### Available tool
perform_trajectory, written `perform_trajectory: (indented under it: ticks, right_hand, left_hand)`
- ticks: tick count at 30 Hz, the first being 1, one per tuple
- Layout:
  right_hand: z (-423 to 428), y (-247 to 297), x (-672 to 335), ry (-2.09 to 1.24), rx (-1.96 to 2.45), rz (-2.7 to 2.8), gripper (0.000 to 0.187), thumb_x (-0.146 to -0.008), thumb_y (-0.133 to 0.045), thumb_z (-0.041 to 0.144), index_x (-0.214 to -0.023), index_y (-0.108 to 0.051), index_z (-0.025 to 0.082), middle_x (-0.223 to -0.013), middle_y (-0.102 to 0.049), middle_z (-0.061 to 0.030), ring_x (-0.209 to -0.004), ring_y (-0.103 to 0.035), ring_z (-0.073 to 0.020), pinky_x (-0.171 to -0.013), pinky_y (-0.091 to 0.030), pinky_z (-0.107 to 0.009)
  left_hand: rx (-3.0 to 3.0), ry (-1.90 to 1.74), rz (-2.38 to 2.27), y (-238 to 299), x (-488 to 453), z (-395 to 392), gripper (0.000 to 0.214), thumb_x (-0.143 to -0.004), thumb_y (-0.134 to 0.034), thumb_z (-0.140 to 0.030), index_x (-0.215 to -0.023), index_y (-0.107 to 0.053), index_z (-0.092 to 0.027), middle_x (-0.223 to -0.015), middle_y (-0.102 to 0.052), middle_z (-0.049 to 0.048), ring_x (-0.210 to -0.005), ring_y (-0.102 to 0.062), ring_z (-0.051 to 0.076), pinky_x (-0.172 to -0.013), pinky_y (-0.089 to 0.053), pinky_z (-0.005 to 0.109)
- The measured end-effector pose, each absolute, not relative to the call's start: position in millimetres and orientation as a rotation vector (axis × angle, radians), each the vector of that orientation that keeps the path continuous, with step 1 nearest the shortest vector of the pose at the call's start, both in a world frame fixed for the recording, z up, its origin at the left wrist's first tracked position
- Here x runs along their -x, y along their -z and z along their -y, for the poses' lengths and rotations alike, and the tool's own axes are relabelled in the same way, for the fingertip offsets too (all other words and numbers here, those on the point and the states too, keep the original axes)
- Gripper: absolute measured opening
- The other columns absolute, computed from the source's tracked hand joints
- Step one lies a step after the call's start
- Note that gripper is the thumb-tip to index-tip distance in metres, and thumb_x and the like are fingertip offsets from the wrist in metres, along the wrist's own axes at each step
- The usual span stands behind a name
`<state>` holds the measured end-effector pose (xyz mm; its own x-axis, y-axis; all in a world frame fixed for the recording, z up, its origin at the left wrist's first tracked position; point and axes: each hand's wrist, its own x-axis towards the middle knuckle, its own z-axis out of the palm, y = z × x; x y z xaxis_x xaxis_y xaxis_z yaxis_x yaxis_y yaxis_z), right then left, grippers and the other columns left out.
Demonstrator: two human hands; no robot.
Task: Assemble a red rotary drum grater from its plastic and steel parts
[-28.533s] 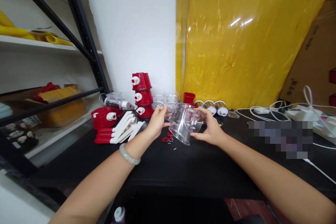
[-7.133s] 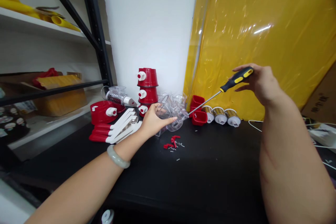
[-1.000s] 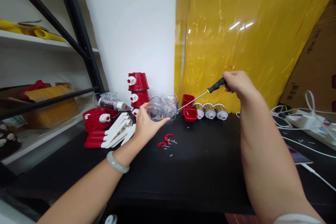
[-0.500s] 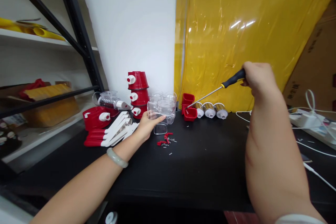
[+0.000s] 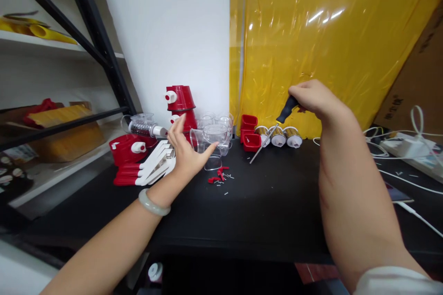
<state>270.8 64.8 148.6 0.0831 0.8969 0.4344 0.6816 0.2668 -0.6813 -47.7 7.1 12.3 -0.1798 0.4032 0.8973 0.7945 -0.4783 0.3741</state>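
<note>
My right hand (image 5: 308,94) grips the dark handle of a screwdriver (image 5: 286,110). Its shaft slants down to the left, the tip low over the black table, just in front of a red rectangular tray (image 5: 252,142). My left hand (image 5: 187,150), a pale bangle on the wrist, has its fingers spread and raised. Behind its thumb are several clear plastic housings (image 5: 212,132); whether the hand touches one I cannot tell. In front of them lie small red plastic pieces (image 5: 215,178) and scattered small screws (image 5: 228,176).
Stacked red bases (image 5: 180,98) with white knobs stand behind my left hand. White-and-red handled parts (image 5: 152,166) and another red base (image 5: 126,150) lie to the left. Grater drums (image 5: 278,137) line the wall beside the tray. White cables (image 5: 411,184) and a power strip (image 5: 411,147) are at right.
My left hand has opened from the clear housing, its fingers lifting up. The screwdriver has moved left and tilted steeper, its tip leaving the red tray for a spot lower over the table.
</note>
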Motion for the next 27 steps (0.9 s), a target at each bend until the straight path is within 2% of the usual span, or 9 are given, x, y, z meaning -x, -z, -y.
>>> perform_trajectory:
  ticks: [3, 5, 7, 10, 18, 27]
  right_hand:
    - [-67.8, -146.2, -268.9, -0.259, 1.517, 1.702, 0.026, -0.076, -0.056, 0.027, -0.053, -0.047, 0.02, -0.045, -0.048, -0.0001, -0.04, -0.047, -0.0114, -0.039, -0.037, -0.022]
    - [-68.4, -144.9, -268.0, -0.253, 1.533, 1.742, 0.023, -0.076, -0.055, 0.026, -0.054, -0.049, 0.019, -0.045, -0.05, -0.0008, -0.04, -0.048, -0.0114, -0.039, -0.036, -0.022]
    - [-68.9, -144.0, -267.2, -0.249, 1.542, 1.757, 0.022, -0.075, -0.053, 0.025, -0.055, -0.05, 0.018, -0.047, -0.051, -0.0012, -0.04, -0.047, -0.011, -0.04, -0.036, -0.022]
    - [-69.3, -143.4, -266.3, -0.243, 1.543, 1.759, 0.023, -0.076, -0.052, 0.025, -0.054, -0.049, 0.018, -0.047, -0.051, -0.0011, -0.039, -0.047, -0.0108, -0.04, -0.035, -0.023]
    - [-61.7, -146.0, -262.9, -0.231, 1.554, 1.754, 0.024, -0.078, -0.05, 0.024, -0.054, -0.051, 0.018, -0.045, -0.051, -0.0017, -0.04, -0.048, -0.0115, -0.04, -0.036, -0.023]
    - [-66.3, -144.0, -263.4, -0.242, 1.543, 1.771, 0.023, -0.078, -0.053, 0.025, -0.056, -0.051, 0.018, -0.044, -0.05, -0.0014, -0.038, -0.048, -0.0116, -0.04, -0.035, -0.023]
  left_hand:
    - [2.173, 1.215, 1.112, -17.6, 35.6, 10.7, 0.039, -0.081, -0.071, -0.035, -0.116, -0.058, -0.024, -0.119, -0.059, 0.0088, -0.118, -0.052, 0.028, -0.104, -0.038, 0.048]
    - [2.516, 0.821, 0.987, -14.4, 26.9, 15.2, 0.014, -0.091, -0.059, -0.03, -0.102, -0.065, -0.023, -0.102, -0.065, 0.0055, -0.102, -0.057, 0.023, -0.094, -0.044, 0.04]
    - [2.688, 0.541, 0.955, -8.2, 20.7, 14.5, 0.014, -0.093, -0.055, -0.028, -0.095, -0.067, -0.021, -0.095, -0.066, 0.005, -0.094, -0.057, 0.021, -0.087, -0.046, 0.035]
    - [2.743, 0.402, 0.999, 0.0, 17.3, 10.1, 0.015, -0.093, -0.054, -0.026, -0.093, -0.067, -0.02, -0.094, -0.065, 0.0053, -0.092, -0.056, 0.02, -0.083, -0.046, 0.032]
    - [2.69, 0.268, 1.067, 4.7, 14.8, 6.3, 0.007, -0.089, -0.059, -0.022, -0.092, -0.064, -0.018, -0.094, -0.062, 0.0062, -0.09, -0.054, 0.021, -0.083, -0.046, 0.034]
    - [2.79, 0.371, 1.044, 8.5, 14.9, 5.6, 0.01, -0.092, -0.05, -0.015, -0.085, -0.057, -0.018, -0.091, -0.058, 0.0054, -0.087, -0.051, 0.02, -0.079, -0.045, 0.032]
